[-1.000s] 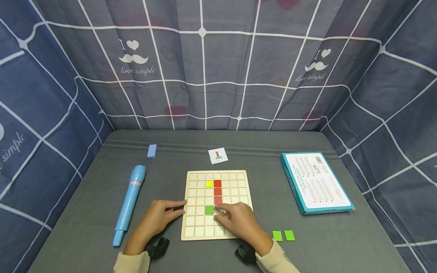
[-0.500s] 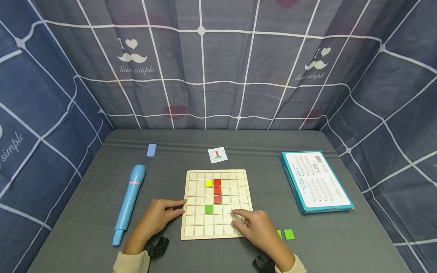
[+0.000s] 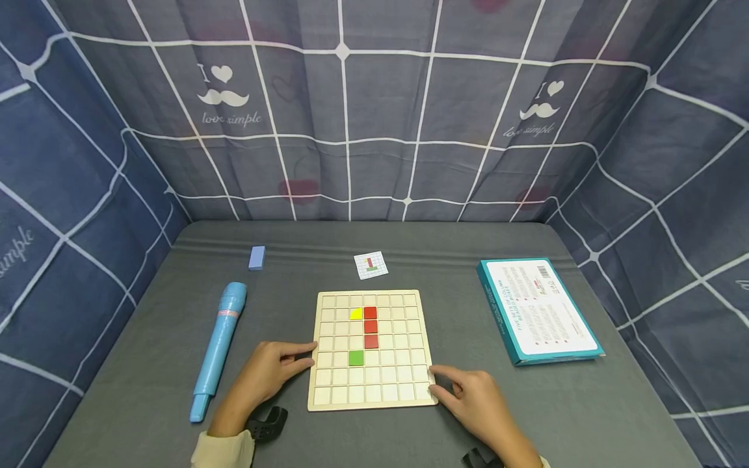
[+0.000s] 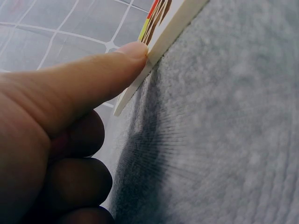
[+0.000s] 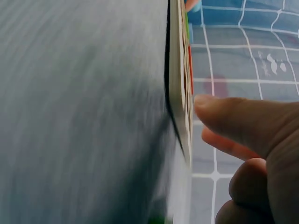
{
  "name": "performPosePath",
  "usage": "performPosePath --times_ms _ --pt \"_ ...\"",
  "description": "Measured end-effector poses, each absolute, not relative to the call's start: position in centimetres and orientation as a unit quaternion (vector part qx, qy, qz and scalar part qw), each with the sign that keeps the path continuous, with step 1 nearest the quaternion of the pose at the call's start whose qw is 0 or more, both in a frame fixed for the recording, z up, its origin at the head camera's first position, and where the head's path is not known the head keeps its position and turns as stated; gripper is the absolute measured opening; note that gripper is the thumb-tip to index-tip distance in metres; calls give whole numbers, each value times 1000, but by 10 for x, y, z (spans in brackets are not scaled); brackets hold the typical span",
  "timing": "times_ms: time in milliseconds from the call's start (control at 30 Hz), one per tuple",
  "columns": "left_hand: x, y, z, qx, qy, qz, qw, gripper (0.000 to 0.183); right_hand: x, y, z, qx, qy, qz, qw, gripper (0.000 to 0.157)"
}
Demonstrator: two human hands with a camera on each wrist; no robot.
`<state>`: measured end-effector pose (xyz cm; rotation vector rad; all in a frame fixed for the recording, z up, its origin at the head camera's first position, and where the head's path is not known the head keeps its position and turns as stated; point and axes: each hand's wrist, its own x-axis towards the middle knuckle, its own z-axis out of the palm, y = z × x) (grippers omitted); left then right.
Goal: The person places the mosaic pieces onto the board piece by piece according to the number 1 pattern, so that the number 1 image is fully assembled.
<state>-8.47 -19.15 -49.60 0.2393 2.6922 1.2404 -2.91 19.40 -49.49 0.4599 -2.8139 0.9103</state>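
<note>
A pale wooden grid board (image 3: pixel 404 376) lies on the grey cloth in the head view. My left hand (image 3: pixel 266 372) touches its left edge with thumb and index fingertips. At the lower right edge is my right hand (image 3: pixel 476 402), thumb and index extended and nothing seen between them. In the right wrist view its thumb (image 5: pixel 219 112) is right beside the board's side (image 5: pixel 176 70). Three red squares (image 3: pixel 370 327) form a column on the grid. A yellow piece (image 3: pixel 356 314) sits left of the top one, and a green square (image 3: pixel 355 358) lies lower left.
Behind the board lies a small printed grid card (image 3: pixel 371 265). To the left are a light blue tube (image 3: pixel 219 344) and a small blue block (image 3: pixel 257 258). A teal and white box (image 3: pixel 541 312) lies at the right. Grid-patterned curtains (image 3: pixel 380 117) surround the table.
My right hand has drawn back from beside the green square to the board's right edge. It now covers where two loose green squares lay. My left hand stays at the left edge.
</note>
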Motion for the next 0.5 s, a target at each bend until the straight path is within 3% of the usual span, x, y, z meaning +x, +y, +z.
performPosePath --times_ms 500 --pt "-84 -191 -494 81 906 407 81 32 -5 239 -493 125 -946 291 70 30"
